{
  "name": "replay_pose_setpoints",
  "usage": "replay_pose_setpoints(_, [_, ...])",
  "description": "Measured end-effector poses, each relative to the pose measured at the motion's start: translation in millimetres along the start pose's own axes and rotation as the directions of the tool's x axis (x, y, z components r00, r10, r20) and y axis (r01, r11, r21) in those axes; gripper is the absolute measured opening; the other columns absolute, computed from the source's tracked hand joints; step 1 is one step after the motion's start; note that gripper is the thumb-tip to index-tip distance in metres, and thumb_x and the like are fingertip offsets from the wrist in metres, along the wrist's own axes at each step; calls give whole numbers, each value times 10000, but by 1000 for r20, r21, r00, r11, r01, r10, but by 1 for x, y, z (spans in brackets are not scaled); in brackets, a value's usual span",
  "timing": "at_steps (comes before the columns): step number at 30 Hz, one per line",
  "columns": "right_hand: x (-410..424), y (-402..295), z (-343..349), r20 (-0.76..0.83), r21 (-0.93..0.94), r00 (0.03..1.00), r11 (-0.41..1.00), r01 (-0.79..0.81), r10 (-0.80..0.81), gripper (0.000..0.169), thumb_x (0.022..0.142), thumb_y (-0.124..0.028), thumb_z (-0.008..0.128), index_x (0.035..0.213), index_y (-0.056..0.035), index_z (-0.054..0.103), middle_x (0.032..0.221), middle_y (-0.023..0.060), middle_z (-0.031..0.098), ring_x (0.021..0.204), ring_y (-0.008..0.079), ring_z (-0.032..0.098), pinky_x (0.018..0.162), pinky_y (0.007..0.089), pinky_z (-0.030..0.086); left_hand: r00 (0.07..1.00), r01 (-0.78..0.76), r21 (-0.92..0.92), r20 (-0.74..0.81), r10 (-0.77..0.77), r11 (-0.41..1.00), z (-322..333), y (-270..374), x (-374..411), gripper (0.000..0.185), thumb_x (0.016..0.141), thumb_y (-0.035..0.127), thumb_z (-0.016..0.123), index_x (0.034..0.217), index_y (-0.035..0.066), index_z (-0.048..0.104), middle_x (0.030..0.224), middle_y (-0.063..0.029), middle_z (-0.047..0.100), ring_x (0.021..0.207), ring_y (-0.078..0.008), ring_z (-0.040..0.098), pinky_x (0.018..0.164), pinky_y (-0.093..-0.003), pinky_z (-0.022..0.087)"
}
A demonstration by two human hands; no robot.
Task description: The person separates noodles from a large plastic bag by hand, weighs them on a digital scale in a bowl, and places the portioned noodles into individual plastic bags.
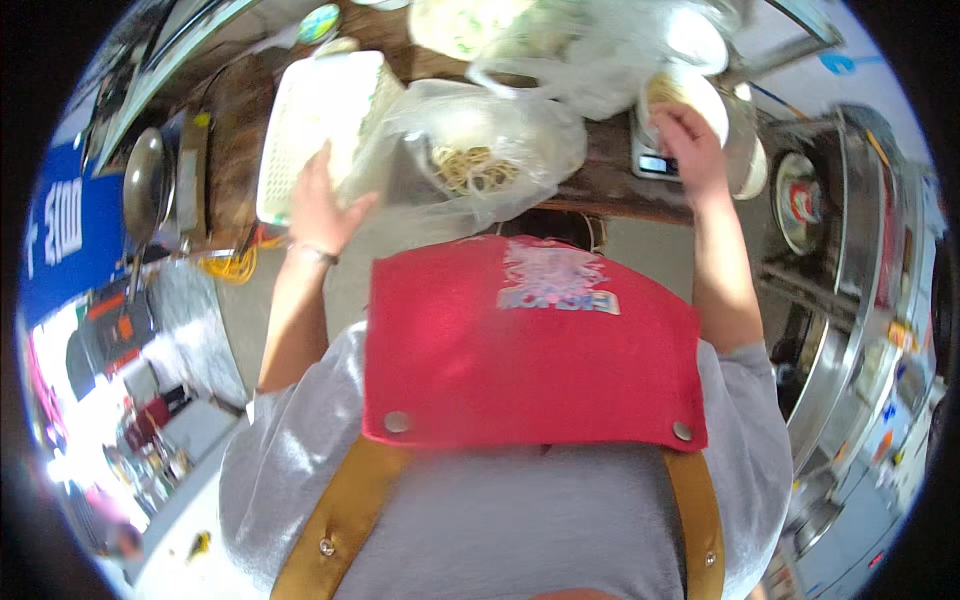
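Observation:
My left hand [324, 199] lies with fingers spread against the near right part of a white perforated plastic basket [281, 161], beside a clear plastic bag. My right hand [688, 146] is at the near rim of a white bowl [709, 105] holding pale noodle-like food [669, 90]; its fingertips are bent together, and whether they pinch anything cannot be told. The bowl stands on a small digital scale [657, 163] with a lit display. Between my hands, an open clear plastic bag [551, 139] holds light brown noodle-like strands [476, 169].
Further back on the dark wooden table [611, 165] lie a bag of pale food [469, 26], crumpled plastic bags [600, 56] and another white container [694, 37]. A wok [145, 184] is at the left; metal shelving [855, 217] stands at the right.

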State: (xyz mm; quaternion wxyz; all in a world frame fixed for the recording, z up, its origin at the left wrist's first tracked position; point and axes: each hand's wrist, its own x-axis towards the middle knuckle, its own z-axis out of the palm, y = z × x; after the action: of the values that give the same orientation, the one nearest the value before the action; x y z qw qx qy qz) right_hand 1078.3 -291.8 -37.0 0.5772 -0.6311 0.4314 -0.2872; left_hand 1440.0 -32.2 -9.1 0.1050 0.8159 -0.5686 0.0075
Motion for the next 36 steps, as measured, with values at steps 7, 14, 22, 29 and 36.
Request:
replay_pose_setpoints(7, [14, 25, 202, 712, -72, 686, 957, 280, -147, 275, 852, -228, 518, 1045, -45, 585, 967, 98, 629, 874, 222, 597, 761, 318, 455, 854, 506, -527, 417, -311, 683, -6, 14, 10, 581, 795, 87, 613, 1313, 105, 350, 931, -127, 613, 680, -165, 600, 627, -274, 491])
replay_pose_setpoints(14, [70, 156, 259, 400, -748, 916, 567, 346, -32, 263, 779, -253, 563, 984, -91, 593, 879, 168, 616, 842, 357, 580, 718, 403, 460, 909, 400, -904, 370, -193, 150, -4, 22, 19, 502, 839, -27, 516, 1304, 55, 346, 999, -95, 606, 602, -59, 521, 532, -180, 462])
replay_pose_setpoints(22, [56, 65, 224, 538, -514, 843, 791, 332, -4, 249, 800, -262, 575, 940, -56, 590, 793, 142, 616, 740, 284, 593, 672, 378, 457, 908, 353, -935, 330, -258, 45, 1, -7, 15, 446, 839, -9, 520, 1267, 45, 408, 911, -66, 633, 524, -57, 509, 477, -172, 417])
replay_pose_setpoints(29, [31, -99, 178, 478, -47, 874, 991, 128, -90, 170, 841, -189, 594, 898, -29, 597, 777, 22, 617, 730, 93, 577, 642, 232, 452, 961, 172, -723, -27, -276, 669, 12, -15, 24, 479, 773, 115, 639, 1222, 75, 476, 1115, -100, 537, 872, -135, 550, 758, -267, 457])
replay_pose_setpoints(36, [20, -202, 159, 427, 391, 808, 888, 241, -407, 168, 864, -152, 554, 954, -11, 565, 874, 44, 626, 800, 106, 596, 675, 233, 473, 998, -63, -658, -41, 47, 751, -53, 65, 62, 663, 679, 263, 736, 1254, 82, 461, 975, -112, 571, 820, -165, 539, 782, -304, 446])
